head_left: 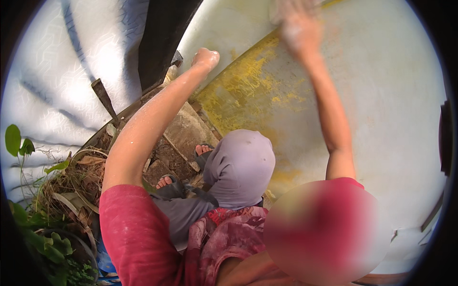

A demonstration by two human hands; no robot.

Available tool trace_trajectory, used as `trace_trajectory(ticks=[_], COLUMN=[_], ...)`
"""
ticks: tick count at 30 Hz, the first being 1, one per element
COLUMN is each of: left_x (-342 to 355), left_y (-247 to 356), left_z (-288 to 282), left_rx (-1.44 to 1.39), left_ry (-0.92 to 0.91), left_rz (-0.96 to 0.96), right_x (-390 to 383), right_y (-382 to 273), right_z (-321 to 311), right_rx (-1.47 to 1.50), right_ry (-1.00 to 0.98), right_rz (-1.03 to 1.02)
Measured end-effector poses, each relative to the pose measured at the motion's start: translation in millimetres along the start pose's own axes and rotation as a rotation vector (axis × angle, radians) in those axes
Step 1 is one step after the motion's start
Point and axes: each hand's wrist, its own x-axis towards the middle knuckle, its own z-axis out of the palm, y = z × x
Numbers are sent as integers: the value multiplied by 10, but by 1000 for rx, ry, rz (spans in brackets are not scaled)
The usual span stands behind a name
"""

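Observation:
My left hand [206,59] is closed in a fist, dusted white, in front of the pale panel's upper left part; anything inside it is hidden. My right hand [298,33], smeared by motion, reaches up over the large pale grey panel [391,95] near a diagonal edge. A blurred light shape is at its fingers, too unclear to name. Patchy yellow coating [238,81] covers the panel along that edge, between and below my hands.
Below are my sandaled feet [167,182] on broken slabs and soil [183,128]. At left stand a white patterned sheet [57,57], a dark upright strip [155,33], a wooden stake [102,95], plants [14,140] and dry leaves [78,195].

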Motion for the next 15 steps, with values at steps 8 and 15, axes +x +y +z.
trace_trajectory(ticks=[8,15], left_x=[116,317], left_y=[-53,-117], left_z=[-122,-237], left_rx=[154,171], left_ry=[-6,28], left_rz=[1,23], right_x=[-139,-159], right_y=[-502,-503], right_z=[423,363], right_rx=[231,152], right_ry=[-273,-46], right_rz=[-181,-166])
